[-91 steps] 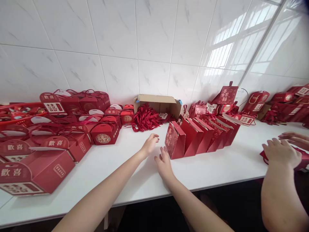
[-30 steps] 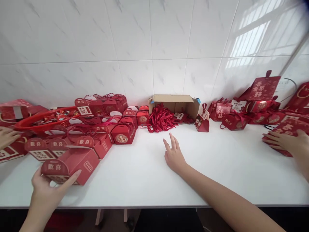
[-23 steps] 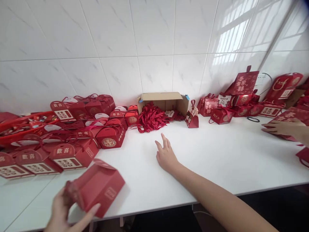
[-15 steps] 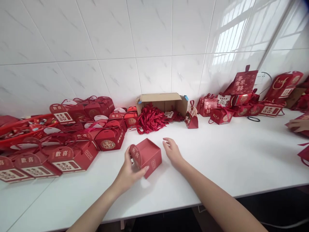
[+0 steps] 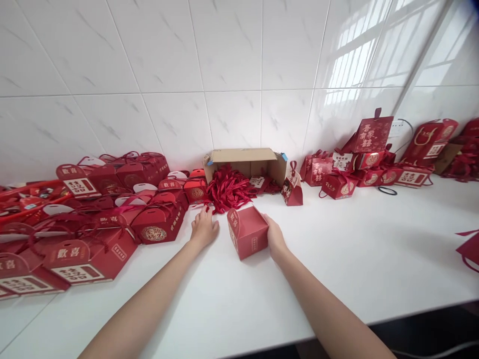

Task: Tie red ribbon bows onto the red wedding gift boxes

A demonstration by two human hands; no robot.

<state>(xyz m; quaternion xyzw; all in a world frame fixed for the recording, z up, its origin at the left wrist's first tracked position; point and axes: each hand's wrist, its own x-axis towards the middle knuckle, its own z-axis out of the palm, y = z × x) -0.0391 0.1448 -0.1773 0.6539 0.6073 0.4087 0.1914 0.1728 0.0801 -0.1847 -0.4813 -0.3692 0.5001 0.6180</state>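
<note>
A small red gift box (image 5: pixel 247 231) with a rounded flap lies on the white table (image 5: pixel 337 249) in front of me. My right hand (image 5: pixel 274 237) is wrapped round its right side and holds it. My left hand (image 5: pixel 204 228) lies on the table just left of the box, its fingers reaching towards a heap of red ribbons (image 5: pixel 226 186). The left hand's fingers are partly curled and hold nothing that I can see.
Several red handled gift boxes (image 5: pixel 112 209) crowd the table's left side. An open cardboard carton (image 5: pixel 243 159) lies on its side against the tiled wall. More red boxes and bags (image 5: pixel 366 159) stand at the back right. A red bag's edge (image 5: pixel 469 249) shows at the far right.
The box has passed from my left hand to my right and now sits further back and to the right. My left hand has let go and moved towards the ribbons. The other person's hand has left the view.
</note>
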